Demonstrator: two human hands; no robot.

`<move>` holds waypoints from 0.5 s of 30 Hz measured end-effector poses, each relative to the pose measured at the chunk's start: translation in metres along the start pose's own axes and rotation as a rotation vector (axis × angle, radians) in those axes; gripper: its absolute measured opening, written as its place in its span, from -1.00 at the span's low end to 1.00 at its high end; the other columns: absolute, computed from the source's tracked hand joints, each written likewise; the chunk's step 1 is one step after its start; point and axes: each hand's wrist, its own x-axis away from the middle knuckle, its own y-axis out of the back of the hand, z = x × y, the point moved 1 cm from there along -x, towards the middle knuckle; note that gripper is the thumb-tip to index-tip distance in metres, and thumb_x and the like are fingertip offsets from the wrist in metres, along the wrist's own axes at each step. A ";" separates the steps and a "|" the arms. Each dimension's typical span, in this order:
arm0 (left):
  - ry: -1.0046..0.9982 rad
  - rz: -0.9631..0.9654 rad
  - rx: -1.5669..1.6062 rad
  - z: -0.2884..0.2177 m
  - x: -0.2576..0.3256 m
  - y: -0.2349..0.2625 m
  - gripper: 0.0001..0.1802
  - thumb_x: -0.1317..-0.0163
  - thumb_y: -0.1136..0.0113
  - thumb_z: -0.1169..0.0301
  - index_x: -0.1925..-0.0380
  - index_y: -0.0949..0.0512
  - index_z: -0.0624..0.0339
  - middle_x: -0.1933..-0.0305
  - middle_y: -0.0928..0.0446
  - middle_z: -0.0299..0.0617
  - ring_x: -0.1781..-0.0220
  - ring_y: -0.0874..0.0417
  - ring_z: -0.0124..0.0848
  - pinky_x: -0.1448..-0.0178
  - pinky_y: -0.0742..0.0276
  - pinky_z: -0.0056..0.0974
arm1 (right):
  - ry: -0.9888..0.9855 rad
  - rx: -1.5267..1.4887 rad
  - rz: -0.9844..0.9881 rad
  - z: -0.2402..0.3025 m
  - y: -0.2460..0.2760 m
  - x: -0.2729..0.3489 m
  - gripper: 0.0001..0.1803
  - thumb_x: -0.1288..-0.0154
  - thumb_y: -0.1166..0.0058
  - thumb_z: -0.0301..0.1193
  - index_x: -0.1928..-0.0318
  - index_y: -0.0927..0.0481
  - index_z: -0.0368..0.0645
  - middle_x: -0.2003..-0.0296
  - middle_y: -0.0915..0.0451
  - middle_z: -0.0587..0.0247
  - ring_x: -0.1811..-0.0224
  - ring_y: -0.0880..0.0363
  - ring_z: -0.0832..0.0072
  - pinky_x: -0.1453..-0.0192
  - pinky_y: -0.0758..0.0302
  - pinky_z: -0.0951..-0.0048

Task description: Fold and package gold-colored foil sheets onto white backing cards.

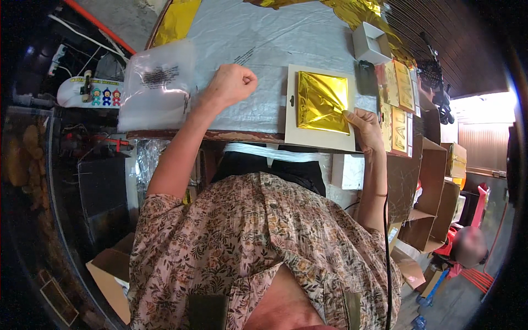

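Foil: a gold square [323,102] lay flat on a cream card [319,137], the card sitting at the near edge of the worktop [258,44].
Right hand: the hand [364,127] rested at the foil's lower right corner, its fingers together and pressed down on foil and card, clamped on neither.
Left hand: the hand [232,83] was balled into a fist, its grip closed on nothing that showed, resting on the worktop left of the card and apart from it.
Edges: the card's near side ran almost along the worktop's front edge; the right hand's wrist hung over that edge.
Open room: bare cover lay between fist and card, and beyond the card toward the far side.
Left side: a clear plastic bag [158,85] overhung the worktop's left corner, just beside the left forearm.
Right side: a row of gold cards [398,104] crowded the right margin, with a white box [372,43] and a dark small device [367,77] behind the card.
Surface: a pale, creased sheet covered the worktop, with loose gold foil [352,11] bunched at the far edge.
Room: open cardboard boxes [432,198] stood to the right, below the worktop.
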 end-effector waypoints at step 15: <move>0.036 0.009 0.016 -0.009 0.001 -0.006 -0.83 -0.05 -0.33 0.35 0.45 -0.76 0.21 0.42 -0.73 0.01 0.32 -0.80 -0.11 0.12 -0.70 -0.14 | -0.115 0.024 -0.020 0.010 -0.019 -0.009 -0.77 -0.38 -0.29 -0.43 0.47 -0.70 -0.18 0.65 -0.58 0.46 0.72 -0.31 0.76 0.65 -0.14 0.59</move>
